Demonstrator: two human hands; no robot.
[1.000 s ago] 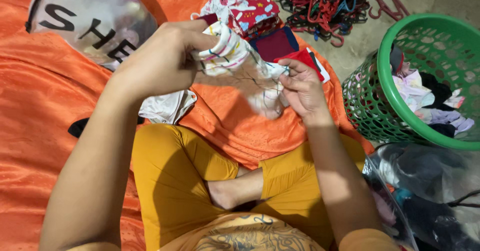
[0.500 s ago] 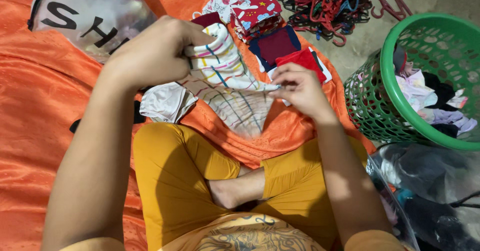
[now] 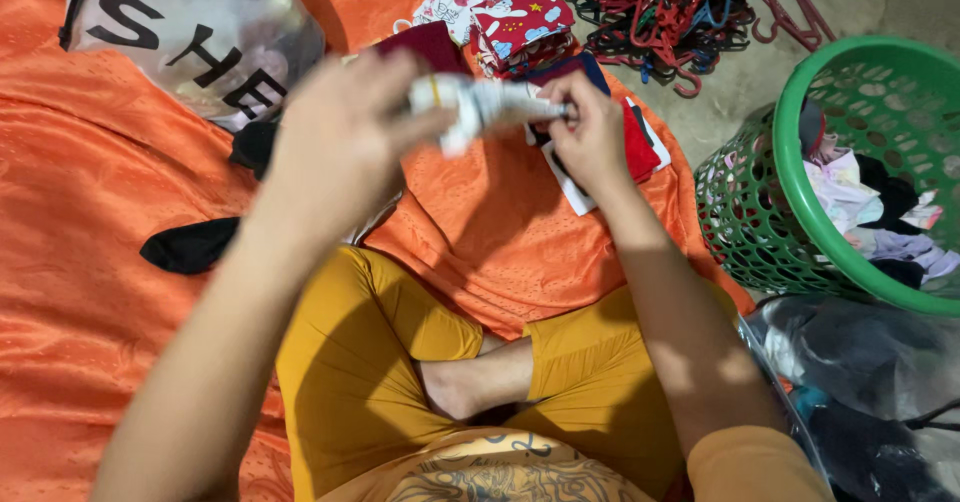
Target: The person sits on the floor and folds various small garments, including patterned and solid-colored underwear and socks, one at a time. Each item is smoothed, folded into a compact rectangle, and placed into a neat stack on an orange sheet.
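Note:
I hold a small white garment with coloured stripes (image 3: 478,105) stretched between both hands, above the orange cloth (image 3: 90,182). My left hand (image 3: 345,132) grips its left end and my right hand (image 3: 590,132) pinches its right end. The garment is blurred and bunched into a narrow band. Just beyond my hands lies a stack of folded small clothes (image 3: 520,22) in red, maroon and navy prints. My crossed legs in yellow trousers (image 3: 370,362) sit below.
A green plastic basket (image 3: 800,142) with mixed clothes stands at the right. A heap of coloured hangers (image 3: 670,7) lies at the top. A clear printed bag (image 3: 190,32) rests top left, a black sock (image 3: 190,245) at left, a plastic bag (image 3: 860,382) bottom right.
The striped garment was spread open between my hands; now both hands have risen and pulled it into a tight band. The pale garment beside my knee is now hidden.

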